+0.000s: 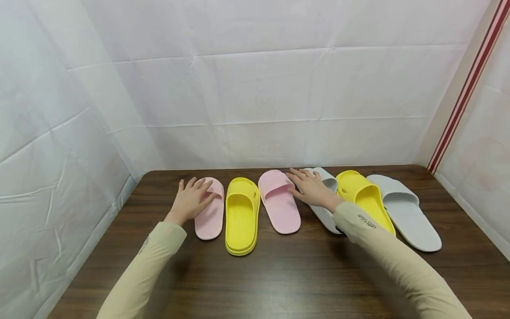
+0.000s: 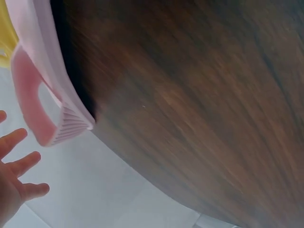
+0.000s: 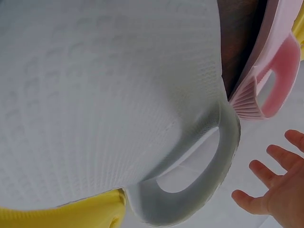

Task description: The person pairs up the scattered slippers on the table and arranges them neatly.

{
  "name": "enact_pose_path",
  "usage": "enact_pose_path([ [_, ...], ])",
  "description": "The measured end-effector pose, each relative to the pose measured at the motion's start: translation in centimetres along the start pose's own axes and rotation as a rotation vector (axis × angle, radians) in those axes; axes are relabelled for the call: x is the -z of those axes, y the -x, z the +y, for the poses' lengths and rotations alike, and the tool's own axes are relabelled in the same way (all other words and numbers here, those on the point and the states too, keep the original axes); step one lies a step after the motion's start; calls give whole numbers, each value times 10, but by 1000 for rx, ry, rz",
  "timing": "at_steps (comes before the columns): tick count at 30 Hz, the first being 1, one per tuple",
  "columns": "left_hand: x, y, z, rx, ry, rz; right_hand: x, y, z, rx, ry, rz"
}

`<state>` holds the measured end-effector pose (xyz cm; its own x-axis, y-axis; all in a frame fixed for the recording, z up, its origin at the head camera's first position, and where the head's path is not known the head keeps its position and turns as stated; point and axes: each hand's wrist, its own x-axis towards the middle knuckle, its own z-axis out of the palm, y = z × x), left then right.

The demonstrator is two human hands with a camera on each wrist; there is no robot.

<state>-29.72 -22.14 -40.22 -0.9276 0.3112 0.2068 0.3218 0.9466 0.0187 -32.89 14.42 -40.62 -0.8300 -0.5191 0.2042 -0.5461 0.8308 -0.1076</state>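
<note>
My left hand (image 1: 191, 200) is spread over the upper left side of a pink slipper (image 1: 210, 219), the leftmost in the row. In the left wrist view its fingers (image 2: 21, 166) are apart, with a gap between them and the pink strap (image 2: 33, 95). My right hand (image 1: 311, 186) reaches over a grey slipper (image 1: 324, 215), fingers spread toward a second pink slipper (image 1: 280, 208). The right wrist view has those fingers (image 3: 263, 173) beside the grey strap (image 3: 204, 190), below the pink one. Both hands hold nothing.
Between the pink slippers lies a yellow slipper (image 1: 241, 221). Another yellow slipper (image 1: 368, 199) and a grey slipper (image 1: 410, 217) lie to the right, the yellow one partly behind my right sleeve. White sheeting (image 1: 259, 88) hangs behind the brown wooden table (image 1: 271, 279).
</note>
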Motion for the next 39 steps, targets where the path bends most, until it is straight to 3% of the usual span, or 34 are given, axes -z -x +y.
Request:
enact_pose_path([
  [18, -5, 4, -19, 48, 26, -15, -10, -9, -9, 6, -16, -32],
  [39, -9, -1, -24, 34, 78, -59, -21, -13, -14, 17, -9, -59],
])
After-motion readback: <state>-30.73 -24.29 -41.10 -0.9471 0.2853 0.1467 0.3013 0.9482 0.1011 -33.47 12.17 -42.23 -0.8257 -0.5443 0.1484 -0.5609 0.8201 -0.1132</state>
